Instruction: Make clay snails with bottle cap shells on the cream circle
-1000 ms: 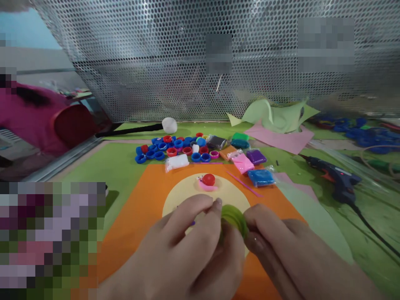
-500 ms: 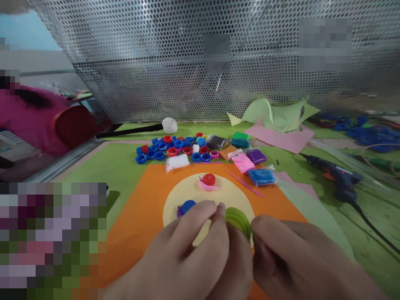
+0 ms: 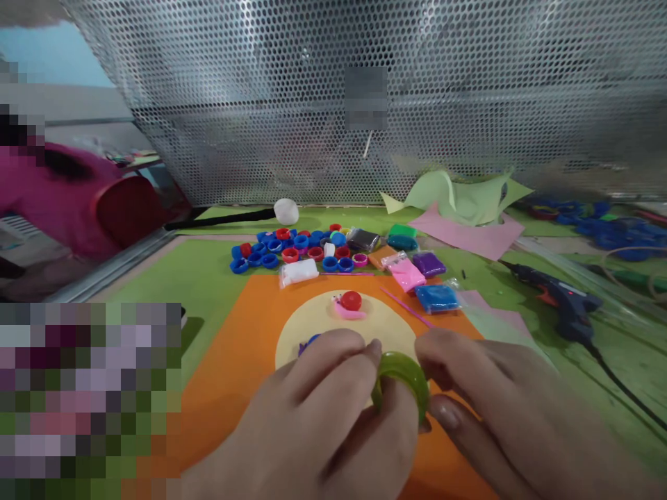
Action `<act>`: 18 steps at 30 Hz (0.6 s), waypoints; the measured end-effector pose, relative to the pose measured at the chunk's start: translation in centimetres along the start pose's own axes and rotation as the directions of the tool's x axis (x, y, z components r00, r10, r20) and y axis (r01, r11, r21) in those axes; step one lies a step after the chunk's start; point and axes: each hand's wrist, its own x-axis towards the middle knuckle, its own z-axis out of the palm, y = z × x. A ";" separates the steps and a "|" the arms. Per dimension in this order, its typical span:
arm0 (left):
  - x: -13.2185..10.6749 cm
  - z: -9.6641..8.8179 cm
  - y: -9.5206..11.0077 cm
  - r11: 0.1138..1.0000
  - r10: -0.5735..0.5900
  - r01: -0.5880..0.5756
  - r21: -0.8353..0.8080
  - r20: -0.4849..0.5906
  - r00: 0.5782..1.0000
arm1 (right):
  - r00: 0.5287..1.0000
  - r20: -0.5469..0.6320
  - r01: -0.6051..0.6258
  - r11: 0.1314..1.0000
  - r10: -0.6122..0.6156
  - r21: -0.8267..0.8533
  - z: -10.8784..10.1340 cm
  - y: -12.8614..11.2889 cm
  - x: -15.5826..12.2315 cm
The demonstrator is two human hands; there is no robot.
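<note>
Close in front of me, a translucent yellow-green roll of tape is tilted with its ring opening towards me. My left hand is closed on its left side, a finger running through the ring. My right hand has its fingers curled at the roll's right edge, thumb below and index finger above. Under the hands is an orange sheet with a pale yellow paper circle. On the circle sit a pink snail with a red cap shell and a blue-and-purple piece, mostly hidden by my left hand.
Behind the sheet lie several bottle caps and packets of coloured clay. A glue gun with its cord is at the right. Crumpled paper lies against the perforated metal panel. At the left is a person in pink.
The roll has turned so its opening shows more. My right thumb has come into view, spread from the index finger. My left hand now covers more of the blue piece.
</note>
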 end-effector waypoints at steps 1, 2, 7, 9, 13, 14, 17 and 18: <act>-0.1 0.2 -0.1 0.999 -0.012 0.012 -0.035 0.008 1.000 | 0.999 0.021 0.042 0.999 -0.042 -0.035 0.0 0.0 0.2; -0.2 0.4 -0.2 0.997 -0.015 0.016 -0.074 0.020 1.000 | 0.996 0.041 0.076 0.995 -0.073 -0.062 0.0 0.1 0.3; -0.4 0.3 -1.4 0.950 0.032 0.054 -0.307 0.269 0.963 | 0.967 0.156 0.220 0.970 -0.202 -0.105 0.0 0.5 0.1; -0.1 -0.2 -1.8 0.899 0.067 0.117 -0.422 0.396 0.916 | 0.942 0.224 0.273 0.959 -0.251 -0.072 0.0 0.5 -0.2; 0.5 -0.9 -2.0 0.827 0.114 0.243 -0.507 0.575 0.810 | 0.902 0.360 0.224 0.972 -0.237 0.078 -0.1 0.3 -0.5; 0.6 -0.9 -1.9 0.837 0.118 0.233 -0.495 0.579 0.807 | 0.901 0.371 0.207 0.974 -0.225 0.087 -0.1 0.2 -0.5; 0.4 -0.6 -1.8 0.859 0.119 0.203 -0.471 0.568 0.814 | 0.920 0.354 0.166 0.986 -0.165 0.029 0.2 0.0 -0.4; 0.3 -0.5 -1.8 0.854 0.116 0.206 -0.477 0.562 0.819 | 0.934 0.326 0.155 0.988 -0.148 0.006 0.4 0.0 -0.4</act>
